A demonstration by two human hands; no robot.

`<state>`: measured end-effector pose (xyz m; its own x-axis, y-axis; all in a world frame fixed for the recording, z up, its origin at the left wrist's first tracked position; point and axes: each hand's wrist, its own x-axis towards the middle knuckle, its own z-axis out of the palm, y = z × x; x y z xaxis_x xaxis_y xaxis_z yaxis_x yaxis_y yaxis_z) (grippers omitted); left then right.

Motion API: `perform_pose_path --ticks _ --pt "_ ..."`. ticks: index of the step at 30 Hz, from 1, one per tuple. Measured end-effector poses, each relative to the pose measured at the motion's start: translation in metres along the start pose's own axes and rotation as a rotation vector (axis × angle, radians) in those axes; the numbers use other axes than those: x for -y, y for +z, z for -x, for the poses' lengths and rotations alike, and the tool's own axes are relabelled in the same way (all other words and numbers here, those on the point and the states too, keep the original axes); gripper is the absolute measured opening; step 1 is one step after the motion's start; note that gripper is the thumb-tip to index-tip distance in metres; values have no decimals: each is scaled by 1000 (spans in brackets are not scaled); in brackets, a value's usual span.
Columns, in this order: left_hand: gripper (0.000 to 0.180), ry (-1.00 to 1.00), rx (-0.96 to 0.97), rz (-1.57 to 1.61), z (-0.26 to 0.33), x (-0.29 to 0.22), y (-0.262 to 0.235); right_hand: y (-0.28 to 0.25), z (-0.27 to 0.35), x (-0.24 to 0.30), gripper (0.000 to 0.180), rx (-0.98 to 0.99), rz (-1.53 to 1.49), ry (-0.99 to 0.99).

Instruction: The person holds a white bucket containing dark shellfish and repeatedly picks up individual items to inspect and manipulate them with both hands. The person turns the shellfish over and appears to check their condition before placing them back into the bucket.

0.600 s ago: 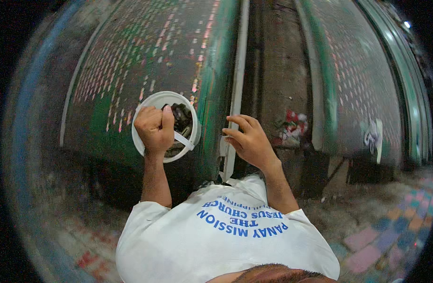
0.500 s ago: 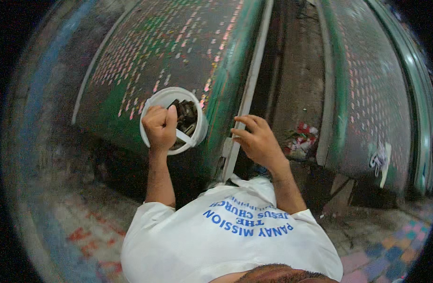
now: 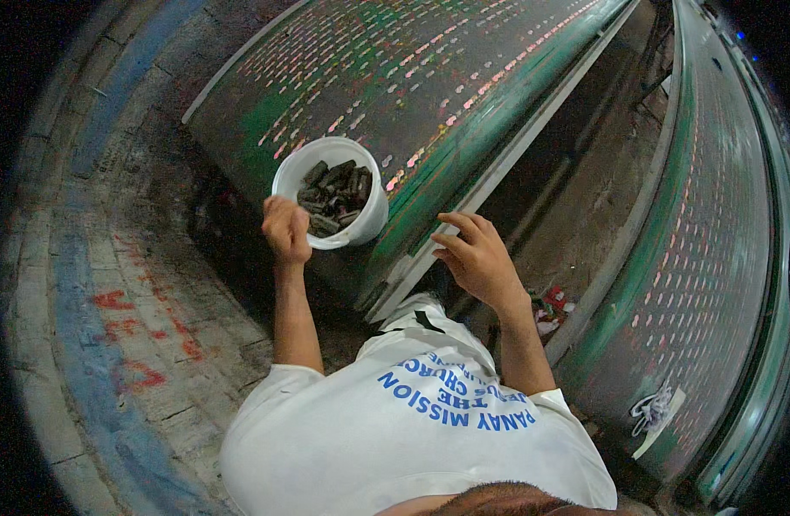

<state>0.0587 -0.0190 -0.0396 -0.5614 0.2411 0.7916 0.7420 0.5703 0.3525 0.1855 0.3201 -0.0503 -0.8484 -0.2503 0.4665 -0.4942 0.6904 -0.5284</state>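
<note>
A white bucket (image 3: pixel 379 211) with short, dark, chunky pieces (image 3: pixel 335 196) inside stands over the near corner of a dark green table-like panel (image 3: pixel 266 120). It tilts so that its inside faces me. My left hand (image 3: pixel 287 230) is closed at the bucket's left rim; the exact grip is partly hidden. My right hand (image 3: pixel 476 255) is open, fingers apart and slightly curled, beside the panel's pale edge strip (image 3: pixel 515 155). Nothing shows in the right hand, and I cannot tell whether its fingertips touch the strip.
Rows of pink marks cover the panel. Another similar panel (image 3: pixel 670 344) stands at right, with a tangle of white cord (image 3: pixel 651 411) on its near end. Between them lies a dark gap with red and white litter (image 3: pixel 551 308). Brick paving (image 3: pixel 180 344) with red markings lies at left.
My view has turned, tilting the panels and showing more paving at left. My left hand has moved from over the bucket's mouth to its left rim. The right hand stays open.
</note>
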Motion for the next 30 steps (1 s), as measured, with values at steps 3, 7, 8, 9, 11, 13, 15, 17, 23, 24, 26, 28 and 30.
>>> perform_pose_path --ticks 3,7,8,9,11,13,15,17,23,24,26,28,30 --pt "46 -202 -298 37 54 38 6 -2 -19 -17 33 12 -41 -23" --pt "49 -344 -331 23 39 22 12 3 -59 -47 34 44 -60 -80" --pt "49 -380 -353 27 37 20 15 4 -73 -53 35 68 -64 -116" --pt "49 -417 -375 26 38 20 17 9 -86 -57 35 95 -73 -153" --pt "48 -377 -402 35 31 21 17 19 -120 -61 35 132 -108 -236" --pt "48 -412 -435 23 27 10 20 31 -142 -62 35 171 -156 -291" --pt "46 -413 -463 47 32 11 27 49 -165 -62 34 185 -192 -358" --pt "44 -446 -450 8 22 -8 31 53 -183 -54 35 226 -246 -411" --pt "39 -467 -479 -357 8 -61 81 64 -203 -90 26 163 -327 -392" --pt "38 -495 -426 -438 2 -74 89 65 -207 -95 27 165 -359 -370" --pt "36 -527 -415 -525 -4 -98 120 59 -219 -112 28 165 -389 -402" --pt "36 -473 -470 -565 -10 -109 154 49 -233 -125 28 198 -406 -447" --pt "36 -521 -452 -627 -17 -117 168 39 -246 -136 27 237 -434 -495"
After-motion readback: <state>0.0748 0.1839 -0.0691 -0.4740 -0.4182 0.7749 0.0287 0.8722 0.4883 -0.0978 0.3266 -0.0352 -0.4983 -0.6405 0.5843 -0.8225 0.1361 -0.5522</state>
